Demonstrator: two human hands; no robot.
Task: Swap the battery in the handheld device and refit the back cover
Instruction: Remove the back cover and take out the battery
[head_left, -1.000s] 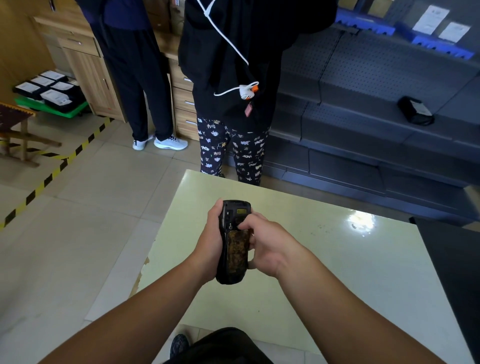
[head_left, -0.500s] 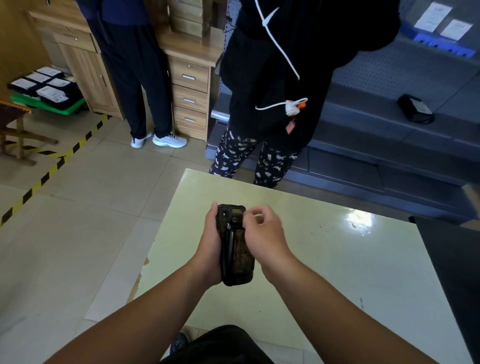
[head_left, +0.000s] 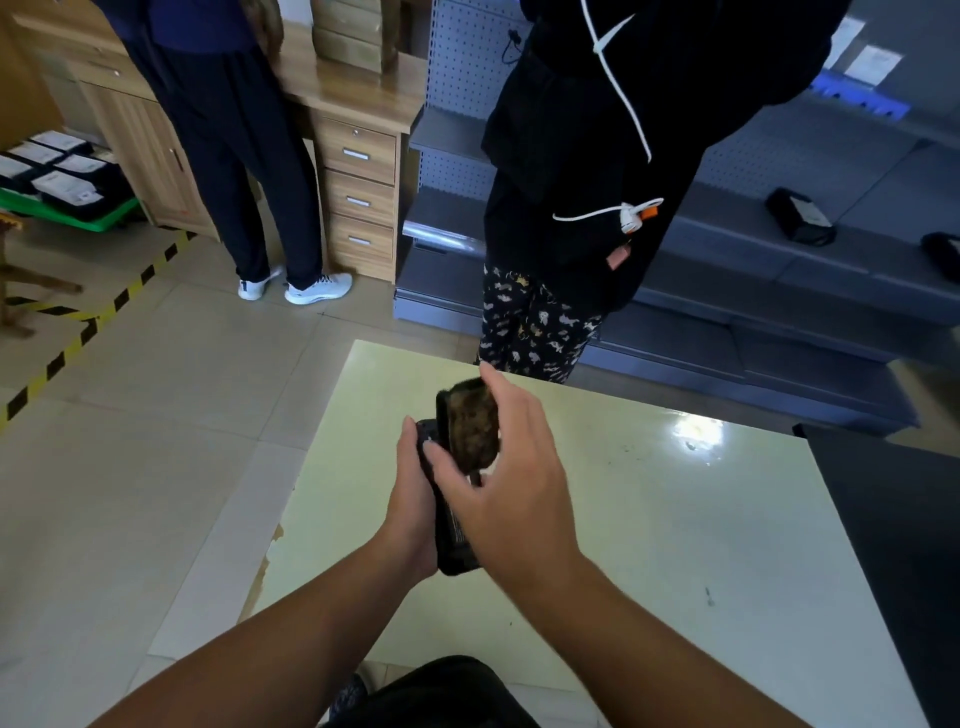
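Observation:
I hold a black handheld device (head_left: 451, 540) upright over the pale green table (head_left: 649, 545), back side toward me. My left hand (head_left: 413, 499) wraps its left edge. My right hand (head_left: 511, 483) pinches the worn, brown-smudged back cover (head_left: 470, 423), which is tilted up and away from the device's upper end. The open back of the device is mostly hidden behind my right hand.
A person in a black hoodie and patterned trousers (head_left: 535, 332) stands at the table's far edge. Another person (head_left: 249, 156) stands by a wooden drawer desk (head_left: 358, 171). Grey shelving (head_left: 779, 270) holds black devices (head_left: 800, 223). A black surface (head_left: 904, 545) adjoins the table on the right.
My right hand has lifted the back cover off the device, raising it up and forward. The person in the hoodie has stepped to the right. My view has tilted slightly.

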